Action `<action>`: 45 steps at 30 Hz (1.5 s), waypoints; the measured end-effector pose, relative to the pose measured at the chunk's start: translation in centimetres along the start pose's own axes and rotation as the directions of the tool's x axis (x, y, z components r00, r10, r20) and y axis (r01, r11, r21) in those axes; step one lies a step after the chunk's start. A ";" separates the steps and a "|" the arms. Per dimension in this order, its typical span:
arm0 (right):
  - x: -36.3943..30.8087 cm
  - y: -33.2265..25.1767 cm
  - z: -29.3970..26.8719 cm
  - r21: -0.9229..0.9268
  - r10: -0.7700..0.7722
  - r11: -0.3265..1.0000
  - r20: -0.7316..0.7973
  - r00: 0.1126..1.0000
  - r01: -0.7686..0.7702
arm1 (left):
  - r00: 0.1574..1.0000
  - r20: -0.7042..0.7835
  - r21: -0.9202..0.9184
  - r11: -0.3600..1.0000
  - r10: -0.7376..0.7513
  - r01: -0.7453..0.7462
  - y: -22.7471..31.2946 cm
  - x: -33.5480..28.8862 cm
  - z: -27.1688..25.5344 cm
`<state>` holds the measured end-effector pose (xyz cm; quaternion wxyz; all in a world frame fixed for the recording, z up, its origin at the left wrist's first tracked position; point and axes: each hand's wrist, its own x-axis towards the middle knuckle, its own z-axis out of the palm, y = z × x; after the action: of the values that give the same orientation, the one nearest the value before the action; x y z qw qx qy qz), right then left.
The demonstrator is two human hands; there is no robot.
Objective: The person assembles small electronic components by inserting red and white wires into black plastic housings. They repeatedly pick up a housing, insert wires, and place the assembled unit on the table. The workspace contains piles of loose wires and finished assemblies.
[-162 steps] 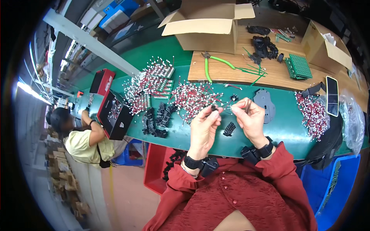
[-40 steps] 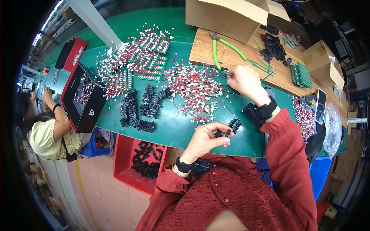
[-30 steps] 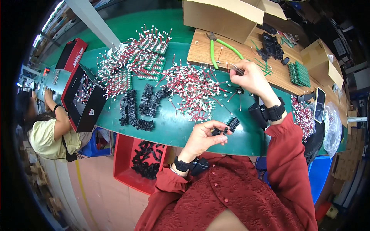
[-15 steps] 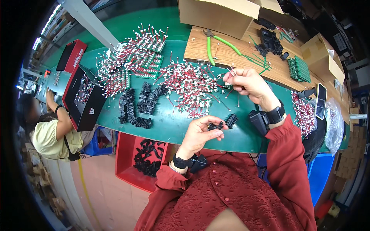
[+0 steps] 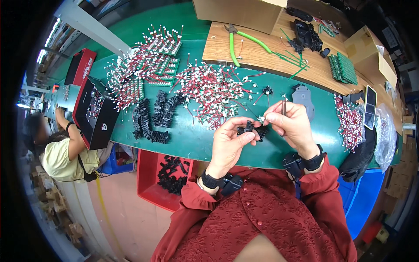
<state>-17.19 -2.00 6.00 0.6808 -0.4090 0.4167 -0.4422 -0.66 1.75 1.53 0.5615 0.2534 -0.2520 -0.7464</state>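
My left hand (image 5: 229, 142) pinches a small black plastic part (image 5: 247, 127) between thumb and fingertips. Close against it, my right hand (image 5: 293, 124) is closed on a small white-ended wired piece (image 5: 261, 118) at the thumb and fingertip. A slim metal tool, seemingly tweezers (image 5: 283, 107), sticks up from the same right hand; its lower part is hidden by the fingers. Just behind the left fingertips lie more black parts (image 5: 262, 132), partly covered. Beyond the hands spreads a pile of red-wired pieces with white connectors (image 5: 214, 89).
Rows of black parts (image 5: 148, 122) lie left of the pile, near green circuit boards (image 5: 163, 72). Green-handled cutters (image 5: 233, 43) rest on a wooden board (image 5: 218, 48). A grey plastic piece (image 5: 303, 100) and a phone (image 5: 370, 107) lie right. A red bin (image 5: 148, 174) stands below; a co-worker (image 5: 65, 153) sits left.
My right hand has come down and left from above the pile's right edge, bringing the wired piece to the black part in my left hand. The grey plastic piece is now uncovered.
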 end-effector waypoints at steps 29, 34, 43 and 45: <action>-0.8 2.1 -0.3 -0.427 -0.555 0.707 0.158 0.817 0.563 | 0.995 -0.006 0.249 0.964 0.097 -0.093 -0.9 0.4 -0.1; -0.7 2.2 -0.5 -0.456 -0.586 0.654 0.200 0.785 0.604 | 0.995 -0.004 0.271 0.958 0.100 -0.095 -1.0 0.5 -0.3; -0.5 1.8 -1.0 -0.558 -0.593 0.536 0.285 0.753 0.634 | 0.993 -0.014 0.387 0.917 0.116 -0.101 -0.8 0.5 0.1; -0.5 1.7 -1.2 -0.582 -0.586 0.506 0.309 0.749 0.636 | 0.988 -0.006 0.472 0.871 0.157 -0.136 -0.9 0.5 0.1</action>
<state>-17.98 -1.26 4.18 0.3060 -0.7558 0.3478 -0.4629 -1.45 1.47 0.97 0.5436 0.3784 -0.4313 -0.6127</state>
